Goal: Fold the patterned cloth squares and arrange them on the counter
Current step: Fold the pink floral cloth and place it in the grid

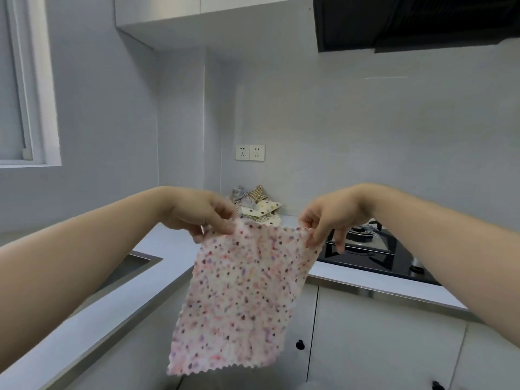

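A pink and white cloth square (242, 299) with small dark hearts and a zigzag edge hangs unfolded in the air in front of the counter corner. My left hand (202, 213) pinches its upper left corner. My right hand (327, 218) pinches its upper right corner. Behind the hands, a loose pile of other patterned cloth squares (257, 205) lies in the corner of the white counter (168, 243); a cream one with dots is on top.
A sink (132, 266) is set into the counter at the left. A black gas hob (374, 254) with a burner sits at the right under a dark extractor hood (416, 21). White cabinet doors (380, 339) with black knobs are below. Two wall sockets (250, 152) are above the pile.
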Available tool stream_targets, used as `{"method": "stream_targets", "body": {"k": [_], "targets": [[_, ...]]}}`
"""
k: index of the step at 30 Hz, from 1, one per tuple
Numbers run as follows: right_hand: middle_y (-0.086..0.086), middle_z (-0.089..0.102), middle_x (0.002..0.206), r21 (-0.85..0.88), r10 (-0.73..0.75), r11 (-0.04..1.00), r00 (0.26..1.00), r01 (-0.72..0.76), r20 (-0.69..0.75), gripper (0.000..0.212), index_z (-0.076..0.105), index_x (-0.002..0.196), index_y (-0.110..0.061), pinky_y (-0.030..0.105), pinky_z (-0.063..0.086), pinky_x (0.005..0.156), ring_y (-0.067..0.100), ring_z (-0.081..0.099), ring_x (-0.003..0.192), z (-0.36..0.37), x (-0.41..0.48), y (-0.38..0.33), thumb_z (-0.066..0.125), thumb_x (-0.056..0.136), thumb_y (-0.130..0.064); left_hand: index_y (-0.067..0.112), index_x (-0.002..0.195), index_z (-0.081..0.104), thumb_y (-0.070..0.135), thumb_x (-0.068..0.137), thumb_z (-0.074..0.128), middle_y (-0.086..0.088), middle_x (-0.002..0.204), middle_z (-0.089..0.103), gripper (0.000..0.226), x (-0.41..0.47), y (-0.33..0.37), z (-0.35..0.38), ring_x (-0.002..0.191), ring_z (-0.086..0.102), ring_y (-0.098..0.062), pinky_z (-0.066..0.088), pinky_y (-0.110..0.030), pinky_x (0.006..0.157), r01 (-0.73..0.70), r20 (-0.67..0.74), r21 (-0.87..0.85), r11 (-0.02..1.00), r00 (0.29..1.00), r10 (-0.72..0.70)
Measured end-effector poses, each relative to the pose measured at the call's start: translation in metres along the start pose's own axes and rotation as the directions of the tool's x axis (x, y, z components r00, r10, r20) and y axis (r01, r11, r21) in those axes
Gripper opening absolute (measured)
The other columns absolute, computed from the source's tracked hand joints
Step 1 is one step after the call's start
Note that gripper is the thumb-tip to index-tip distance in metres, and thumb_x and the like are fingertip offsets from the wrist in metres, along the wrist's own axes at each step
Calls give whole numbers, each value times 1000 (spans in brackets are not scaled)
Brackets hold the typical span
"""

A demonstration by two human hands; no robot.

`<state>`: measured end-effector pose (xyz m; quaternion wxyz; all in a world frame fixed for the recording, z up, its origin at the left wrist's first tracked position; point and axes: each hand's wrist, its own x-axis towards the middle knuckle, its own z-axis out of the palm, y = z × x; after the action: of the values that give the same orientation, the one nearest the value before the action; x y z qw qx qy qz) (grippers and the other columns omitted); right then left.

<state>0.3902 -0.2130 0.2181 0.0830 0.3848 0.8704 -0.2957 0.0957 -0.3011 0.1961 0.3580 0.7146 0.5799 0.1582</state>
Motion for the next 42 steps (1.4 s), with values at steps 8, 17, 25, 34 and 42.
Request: {"method": "stream_targets", "body": {"k": [8,17,25,34,42], "targets": [[17,71,92,386,-93,920,922,-65,376,16,55,90,-5,38,64,71,27,74,81,-4,70,39,59,93,10,0,124,60,3,102,54,-16,106,72,23,54,-74,7,83,75,-23,62,-29,63,206,415,-189,960,903,-112],[6,69,94,-98,-166,985,607,144,-777,9,58,87,-17,40,53,79,29,64,89,-31,190,59,62,95,-15,10,98,62,15,103,48,-2,93,62,16,160,-111,-40,88,57,-25,43,-36,73,162,-697,461,872,675,244],[6,64,104,-339,-381,925,409,174,-829,25,60,120,-5,40,50,87,26,58,99,-2,248,100,53,96,-7,9,109,63,12,103,50,-5,106,63,15,204,-171,-25,91,57,-28,47,-38,78,49,-723,538,841,540,431],[-5,59,69,-144,-154,986,787,83,-597,19,52,68,-21,31,41,61,11,48,63,33,259,132,61,85,-19,29,99,71,26,97,62,13,96,71,9,195,-203,3,86,63,1,47,-24,77,18,-564,406,914,792,235],[-8,68,82,92,11,993,740,69,-672,13,69,79,-21,15,41,59,7,60,75,6,302,139,63,89,-20,29,101,66,25,99,57,9,89,67,9,237,-201,-30,84,61,-11,50,-27,70,122,-609,290,949,789,84]]}}
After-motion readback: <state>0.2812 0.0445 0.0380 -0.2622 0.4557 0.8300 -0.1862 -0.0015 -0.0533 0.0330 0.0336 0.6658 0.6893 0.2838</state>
